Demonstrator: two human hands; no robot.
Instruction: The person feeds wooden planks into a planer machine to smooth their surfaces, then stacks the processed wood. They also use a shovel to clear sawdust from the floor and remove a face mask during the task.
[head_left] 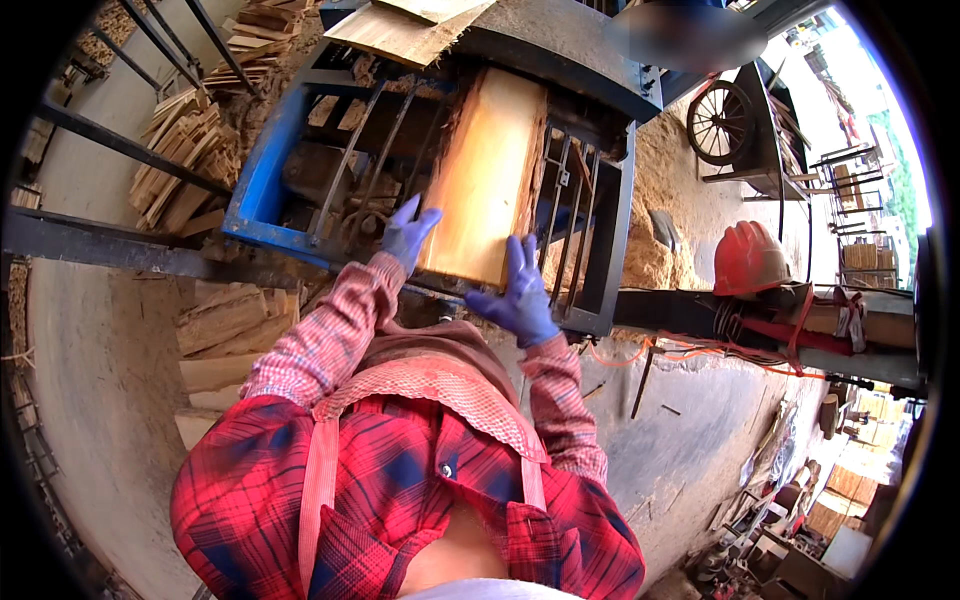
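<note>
A thick, pale wooden slab (480,185) with dark bark along its edges lies lengthwise on the bars of a blue machine frame (262,180). Its far end passes under the machine's dark housing (560,45). My left hand (408,234), in a purple glove, is at the slab's near left edge with its fingers stretched out. At the near right corner is my right hand (522,298), gloved alike, thumb and fingers spread wide. Both hands are close against the slab; whether each touches it is hard to tell. Neither is wrapped round it.
Thin boards (410,35) rest on top of the housing. Split wood (190,150) is heaped at the far left, with more pieces (225,335) beside my left arm. A red hard hat (750,258) sits on a beam at right. Beyond stands a wheeled cart (722,120); another person is at the top.
</note>
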